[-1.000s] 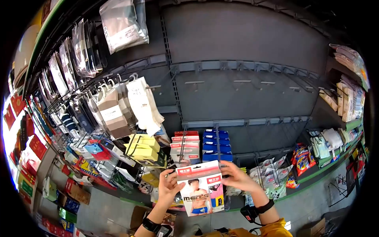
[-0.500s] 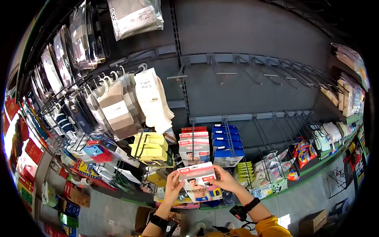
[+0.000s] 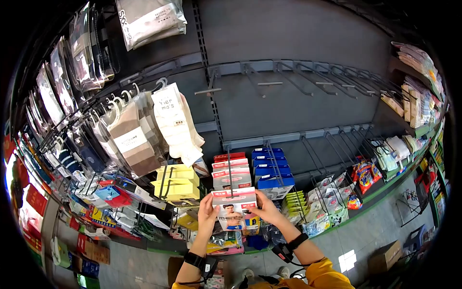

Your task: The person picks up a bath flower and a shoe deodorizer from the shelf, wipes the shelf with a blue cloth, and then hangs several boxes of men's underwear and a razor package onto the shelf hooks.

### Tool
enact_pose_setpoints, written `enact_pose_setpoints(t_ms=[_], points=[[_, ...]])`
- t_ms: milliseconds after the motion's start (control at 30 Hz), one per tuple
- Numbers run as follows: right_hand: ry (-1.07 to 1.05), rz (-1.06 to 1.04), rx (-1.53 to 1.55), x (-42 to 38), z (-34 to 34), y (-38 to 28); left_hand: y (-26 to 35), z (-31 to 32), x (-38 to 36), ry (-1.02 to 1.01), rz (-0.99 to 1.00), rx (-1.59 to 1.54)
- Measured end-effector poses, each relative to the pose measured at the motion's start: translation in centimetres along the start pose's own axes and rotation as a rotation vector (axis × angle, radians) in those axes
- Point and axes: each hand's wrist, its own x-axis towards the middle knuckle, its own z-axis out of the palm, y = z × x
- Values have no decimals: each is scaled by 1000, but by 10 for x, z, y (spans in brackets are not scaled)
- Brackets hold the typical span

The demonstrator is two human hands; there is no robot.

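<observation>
A men's underwear box (image 3: 233, 208), white and pinkish red with a printed model on its front, faces me upright between both hands. My left hand (image 3: 207, 213) grips its left edge, thumb on the front. On the other side, my right hand (image 3: 267, 208) grips the right edge, its thumb also on the front. Right behind it hangs a row of matching boxes (image 3: 231, 176) on a dark peg hook (image 3: 230, 168), whose front end overlaps the held box's top flap in this view.
Blue boxes (image 3: 274, 179) hang to the right of that row, yellow boxes (image 3: 177, 182) to the left. Packaged socks (image 3: 175, 124) hang above left. Bare hooks (image 3: 308, 86) jut from the upper back panel. A cardboard carton (image 3: 385, 256) sits on the floor at right.
Both hands have raised the underwear box and brought it up against the row of matching boxes, its top now at the hook's end. The view has shifted slightly.
</observation>
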Motion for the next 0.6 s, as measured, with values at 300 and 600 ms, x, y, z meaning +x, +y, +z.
enact_pose_setpoints(t_ms=[300,600], points=[[15,7,-25,2,3,9,-13,-9,3,25,-49,2],[112,-7,-187,25,6,6,-30,-12,30,37,24,114]])
